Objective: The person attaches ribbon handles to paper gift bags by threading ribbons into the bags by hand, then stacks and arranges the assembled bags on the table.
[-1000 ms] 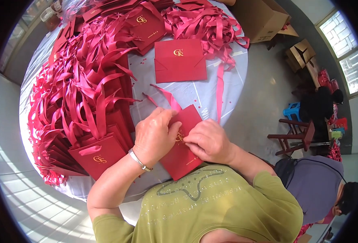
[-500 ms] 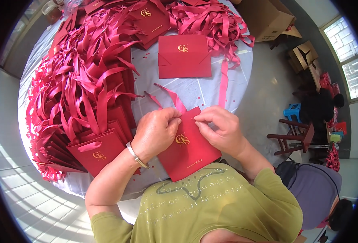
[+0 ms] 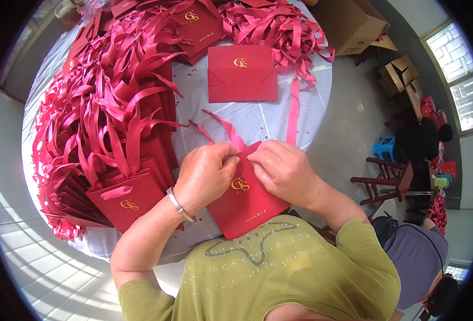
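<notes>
A flat red paper gift bag (image 3: 252,208) with a gold emblem lies tilted between my hands, its lower end against my green shirt. My left hand (image 3: 207,174), a silver bangle at its wrist, is closed in a pinch at the bag's upper left edge. From there a pink-red ribbon (image 3: 227,124) runs out onto the table. My right hand (image 3: 283,174) is closed too, fingertips pressed together over the bag's top edge; whether ribbon is between them is hidden.
Many finished-looking red bags with ribbon handles (image 3: 124,123) crowd the table's left side. Beyond my hands lies a folded red bag (image 3: 242,80), with a heap of loose ribbons (image 3: 279,29) behind it. A cardboard box (image 3: 349,27), wooden stool (image 3: 389,182) and seated person (image 3: 416,257) are at right.
My right hand has shifted slightly left along the bag's top, and its fingers have come closer together over the edge. My left hand keeps its pinch in nearly the same place.
</notes>
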The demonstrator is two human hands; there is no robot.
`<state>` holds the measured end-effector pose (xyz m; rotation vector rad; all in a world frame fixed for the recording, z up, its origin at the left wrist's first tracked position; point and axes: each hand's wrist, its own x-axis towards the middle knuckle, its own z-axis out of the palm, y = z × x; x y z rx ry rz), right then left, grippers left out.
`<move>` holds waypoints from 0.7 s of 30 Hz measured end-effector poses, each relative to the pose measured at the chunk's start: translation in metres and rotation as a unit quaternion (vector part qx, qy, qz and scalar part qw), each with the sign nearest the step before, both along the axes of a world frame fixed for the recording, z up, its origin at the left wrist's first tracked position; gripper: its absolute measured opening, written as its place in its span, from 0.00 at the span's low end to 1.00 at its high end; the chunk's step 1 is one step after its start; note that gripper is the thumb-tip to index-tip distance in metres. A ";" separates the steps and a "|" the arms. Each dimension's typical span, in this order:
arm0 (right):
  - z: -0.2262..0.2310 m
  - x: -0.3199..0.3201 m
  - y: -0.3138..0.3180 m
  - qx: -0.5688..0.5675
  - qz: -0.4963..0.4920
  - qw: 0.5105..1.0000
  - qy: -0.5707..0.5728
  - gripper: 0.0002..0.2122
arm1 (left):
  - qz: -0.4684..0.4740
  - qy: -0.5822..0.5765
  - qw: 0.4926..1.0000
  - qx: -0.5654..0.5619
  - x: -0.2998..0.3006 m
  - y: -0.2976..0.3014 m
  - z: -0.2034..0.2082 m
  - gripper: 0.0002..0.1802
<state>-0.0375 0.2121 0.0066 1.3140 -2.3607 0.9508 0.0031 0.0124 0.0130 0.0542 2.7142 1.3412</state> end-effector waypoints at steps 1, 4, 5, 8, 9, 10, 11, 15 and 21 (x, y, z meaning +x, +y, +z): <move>0.001 0.002 -0.001 0.028 -0.009 1.000 0.006 0.10 | 0.000 0.007 1.000 -0.003 0.000 0.000 0.000 0.09; 0.002 0.008 -0.007 0.080 -0.032 0.995 0.042 0.06 | -0.001 0.022 1.000 -0.004 0.001 0.001 -0.002 0.08; 0.002 0.010 -0.010 0.103 -0.045 0.991 0.071 0.04 | -0.002 0.029 1.000 -0.002 0.001 0.002 -0.003 0.08; 0.005 0.019 -0.021 0.141 -0.072 0.982 0.104 0.03 | -0.006 0.034 0.999 -0.006 0.000 0.001 -0.001 0.07; 0.003 0.017 -0.023 0.130 -0.074 0.985 0.081 0.02 | -0.006 0.035 0.999 -0.005 0.000 0.001 -0.001 0.07; 0.001 0.014 -0.023 0.130 -0.074 0.985 0.082 0.02 | -0.003 0.033 0.999 -0.009 0.000 0.000 -0.002 0.07; -0.001 0.011 -0.021 0.094 -0.069 0.993 0.020 0.02 | 0.000 0.031 0.999 -0.012 -0.001 0.000 -0.002 0.07; 0.012 -0.005 -0.012 0.020 -0.072 0.976 -0.206 0.05 | -0.002 0.062 0.997 -0.035 0.003 0.002 -0.003 0.08; 0.023 -0.035 -0.003 -0.021 0.085 0.964 -0.250 0.05 | 0.011 0.097 0.994 -0.050 0.007 0.008 0.001 0.08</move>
